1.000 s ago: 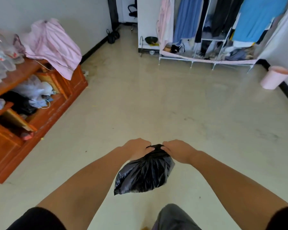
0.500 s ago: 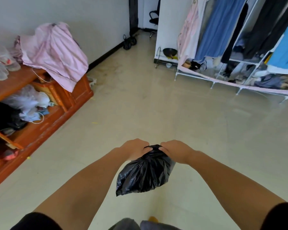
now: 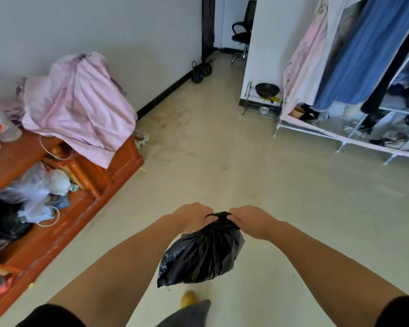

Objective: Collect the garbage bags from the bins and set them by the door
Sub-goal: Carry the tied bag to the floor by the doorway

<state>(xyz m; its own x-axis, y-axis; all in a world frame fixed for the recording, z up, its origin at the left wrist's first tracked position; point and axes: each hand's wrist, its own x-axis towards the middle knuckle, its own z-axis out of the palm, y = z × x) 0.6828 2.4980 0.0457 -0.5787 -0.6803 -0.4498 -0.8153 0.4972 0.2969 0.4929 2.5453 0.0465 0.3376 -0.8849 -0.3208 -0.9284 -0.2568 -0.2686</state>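
A small black garbage bag (image 3: pixel 202 253) hangs in front of me above the pale floor, its top gathered into a twist. My left hand (image 3: pixel 191 217) grips the left side of that twisted neck. My right hand (image 3: pixel 250 220) grips the right side, the two fists close together. The bag's lower part sags to the lower left. At the far end of the room a dark doorway (image 3: pixel 208 27) opens, and two more black bags (image 3: pixel 200 72) sit on the floor beside it.
A wooden shelf unit (image 3: pixel 64 208) with pink cloth (image 3: pixel 78 107), plastic bags and shoes runs along the left wall. A clothes rack (image 3: pixel 354 90) with hanging garments stands at the right. A black office chair (image 3: pixel 242 34) shows past the doorway. My foot (image 3: pixel 188 299) is below the bag.
I have walked forward and turned toward the doorway; the shelf and rack are nearer and the pink bin at the right has left view. Both hands keep their grip on the bag.
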